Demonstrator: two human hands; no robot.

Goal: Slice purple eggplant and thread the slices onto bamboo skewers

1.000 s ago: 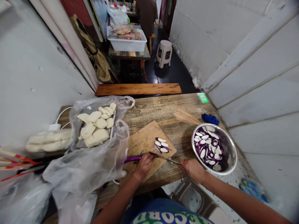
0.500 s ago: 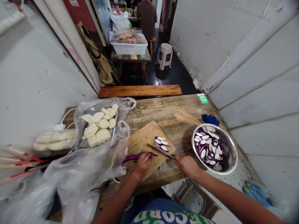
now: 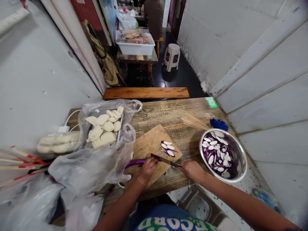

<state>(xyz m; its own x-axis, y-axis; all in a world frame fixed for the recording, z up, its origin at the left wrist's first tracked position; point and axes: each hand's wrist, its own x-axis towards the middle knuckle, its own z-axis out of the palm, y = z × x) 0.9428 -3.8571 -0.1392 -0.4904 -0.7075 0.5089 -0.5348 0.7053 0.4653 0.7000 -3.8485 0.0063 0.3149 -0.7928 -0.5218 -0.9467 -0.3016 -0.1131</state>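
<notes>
My left hand (image 3: 148, 168) is closed over the end of a long purple eggplant (image 3: 134, 162), pressing it on the wooden cutting board (image 3: 146, 141). In my right hand (image 3: 191, 171) is the handle of a knife (image 3: 166, 160). Its blade lies across the eggplant's end, right beside my left fingertips. Several white-fleshed eggplant slices (image 3: 169, 148) with purple skin rest on the board beyond the blade. To the right, a steel bowl (image 3: 243, 160) holds many more cut slices. The eggplant's far left end goes under a clear plastic bag (image 3: 115, 157).
Pale dough-like pieces (image 3: 104, 140) lie on a bagged tray at left. Bamboo skewers (image 3: 193, 120) and a blue cloth-like item (image 3: 218, 124) sit behind the bowl. Beyond the table are a bench (image 3: 146, 92), a plastic stool (image 3: 172, 57), a white tub (image 3: 136, 48) and a seated person (image 3: 154, 19).
The knife has moved toward me and slightly left, from beside the cut slices onto the eggplant next to my left fingers. The whole view has shifted slightly.
</notes>
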